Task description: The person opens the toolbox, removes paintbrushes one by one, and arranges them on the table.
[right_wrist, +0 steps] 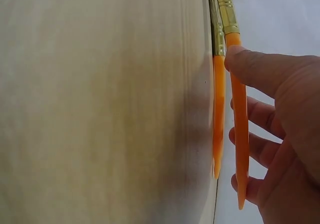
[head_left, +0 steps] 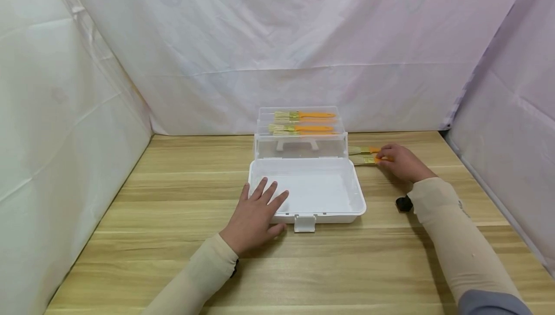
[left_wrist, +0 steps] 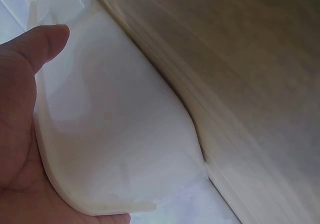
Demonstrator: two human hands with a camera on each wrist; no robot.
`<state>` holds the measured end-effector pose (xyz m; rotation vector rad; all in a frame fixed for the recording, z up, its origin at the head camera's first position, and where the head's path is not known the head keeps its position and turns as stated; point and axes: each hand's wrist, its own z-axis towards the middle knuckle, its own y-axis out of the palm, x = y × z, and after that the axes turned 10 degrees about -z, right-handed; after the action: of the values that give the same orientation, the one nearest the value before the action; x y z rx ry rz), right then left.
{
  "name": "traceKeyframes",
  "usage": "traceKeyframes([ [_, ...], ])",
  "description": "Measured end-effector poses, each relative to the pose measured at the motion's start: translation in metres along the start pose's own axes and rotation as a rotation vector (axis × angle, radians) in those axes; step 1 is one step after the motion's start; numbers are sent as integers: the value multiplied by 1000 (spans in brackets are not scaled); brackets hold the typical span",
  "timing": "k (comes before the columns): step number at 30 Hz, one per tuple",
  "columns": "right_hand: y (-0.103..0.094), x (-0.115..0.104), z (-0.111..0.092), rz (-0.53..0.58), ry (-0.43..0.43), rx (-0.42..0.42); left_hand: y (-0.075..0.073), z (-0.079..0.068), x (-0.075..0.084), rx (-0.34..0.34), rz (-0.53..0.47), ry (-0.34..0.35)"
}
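Observation:
My right hand (head_left: 401,162) pinches the orange handle of a paintbrush (right_wrist: 240,129) between thumb and fingers, just right of the box. Close beside it a second paintbrush (right_wrist: 218,104) lies on the table; its bristle end points toward the box. My left hand (head_left: 256,216) rests over the front left corner of a white plastic box (head_left: 360,194), fingers straight and spread above the rim. The thumb (left_wrist: 52,39) lies along the front wall. The box's clear lid (head_left: 269,147) stands open at the back, with a white carrying handle (head_left: 297,145) on it.
Behind the raised lid, several orange-handled paintbrushes (head_left: 318,128) show through the clear plastic. A latch (head_left: 305,223) hangs at the box's front. White cloth (head_left: 260,40) walls in the wooden table (head_left: 186,194) at the back and both sides.

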<state>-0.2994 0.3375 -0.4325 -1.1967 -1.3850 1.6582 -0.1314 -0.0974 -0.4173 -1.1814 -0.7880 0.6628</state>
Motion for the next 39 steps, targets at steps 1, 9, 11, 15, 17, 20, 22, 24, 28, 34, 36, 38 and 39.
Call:
traceKeyframes([
  [1, 0, 0, 0, -1, 0, -4, 0, 0, 0, 1, 2, 1],
  [9, 3, 7, 5, -14, -18, 0, -1, 1, 0, 3, 11, 7],
  [11, 4, 9, 6, -21, -20, -3, -1, 1, 1, 5, 9, 10],
  [15, 4, 11, 8, -36, -5, -28, 0, 1, 0, 7, 17, 15],
  [17, 3, 11, 9, -48, -3, -41, 1, 1, 0, 11, 21, 18],
  [20, 1, 10, 9, -57, -3, -55, 0, 2, 0, 15, 18, 17],
  [22, -1, 9, 8, -51, 3, -60, 0, 2, 0, 17, 17, 16],
  [24, -2, 8, 8, -44, 13, -60, -1, 2, 0, 20, 15, 18],
  [28, -5, 5, 8, -72, 9, -30, -2, 2, 1, 24, 16, 22],
  [34, -25, -16, 12, -56, 0, 19, -1, 1, 1, 21, 10, 14],
  [36, -35, -27, 15, -54, -12, 32, -1, 1, 0, 21, 8, 13],
  [38, -43, -38, 19, -58, -36, 50, -1, 1, 0, 22, 5, 14],
  [39, -48, -43, 21, -62, -48, 58, -1, 1, 0, 22, 4, 14],
])
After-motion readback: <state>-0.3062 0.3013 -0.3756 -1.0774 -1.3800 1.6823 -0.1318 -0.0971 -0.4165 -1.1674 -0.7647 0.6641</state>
